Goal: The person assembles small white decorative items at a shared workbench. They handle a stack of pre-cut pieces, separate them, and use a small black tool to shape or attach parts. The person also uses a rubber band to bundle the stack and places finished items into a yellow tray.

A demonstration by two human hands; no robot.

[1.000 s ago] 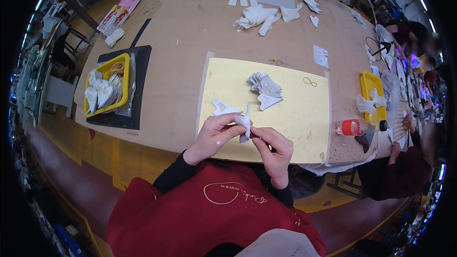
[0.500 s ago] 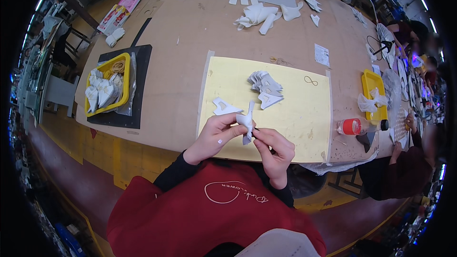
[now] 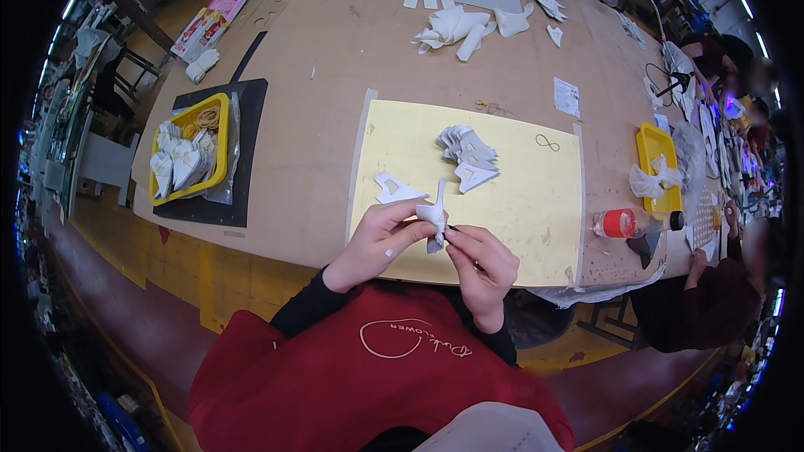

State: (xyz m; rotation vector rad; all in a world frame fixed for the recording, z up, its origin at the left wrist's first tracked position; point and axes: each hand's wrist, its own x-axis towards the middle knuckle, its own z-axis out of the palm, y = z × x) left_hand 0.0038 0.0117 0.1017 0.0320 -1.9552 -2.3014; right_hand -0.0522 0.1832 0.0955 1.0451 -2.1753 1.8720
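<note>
Between thumb and fingers, my left hand point(image 3: 381, 240) grips a folded white cut piece point(image 3: 433, 211), perhaps leather or stiff fabric, with a narrow strip standing up. At its right side, my right hand point(image 3: 483, 266) is closed in a pinch. A small dark tip shows at those fingertips; what it belongs to is hidden. Just beyond my left hand a flat white cut piece point(image 3: 394, 188) with a cut-out lies on the yellow sheet point(image 3: 519, 234). Farther away, a fanned stack of similar white pieces point(image 3: 466, 153) rests on the same sheet.
On the left, a yellow tray point(image 3: 221, 151) holds white bundles and rubber bands. A bottle with a red label point(image 3: 618, 223) lies at the right, near another yellow tray point(image 3: 645, 151). White scraps point(image 3: 452, 27) lie toward the back. Other people work at the far and right edges.
My right hand's fingers have shifted slightly at the white piece, which stays in nearly the same place. At the far edge, another person's hands have moved a little.
</note>
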